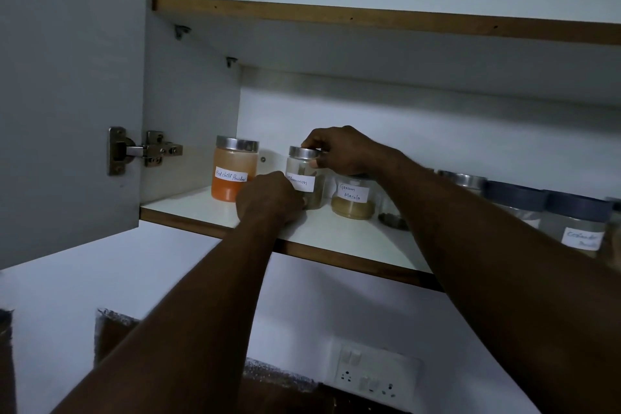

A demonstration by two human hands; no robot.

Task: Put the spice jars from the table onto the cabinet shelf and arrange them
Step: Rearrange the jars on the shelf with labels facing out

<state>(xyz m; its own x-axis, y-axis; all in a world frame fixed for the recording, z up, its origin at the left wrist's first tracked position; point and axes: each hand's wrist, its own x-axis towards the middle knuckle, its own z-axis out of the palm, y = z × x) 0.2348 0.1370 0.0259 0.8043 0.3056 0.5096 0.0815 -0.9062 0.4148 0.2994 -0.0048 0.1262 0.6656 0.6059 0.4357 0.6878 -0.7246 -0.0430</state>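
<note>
Arms (201, 296) up, R hand (342, 151) gripping cinnamon jar (302, 169) lid, L hand (268, 200) round base

Bare shelf (188, 205) lies open before the red chilli jar (233, 175). The cinnamon jar (304, 178) and garam masala jar (353, 197) stand close together; further right, in dim light, the dark-lidded jars (514, 198) seem packed tight.

— What covers the arms?
— Nothing but skin: the left forearm (208, 296) and right forearm (487, 245) run bare to the near edge.
— The hands?
— The left hand (268, 198) and right hand (339, 151) are bare too, and the right one shows a short thumbnail (313, 163).
</note>
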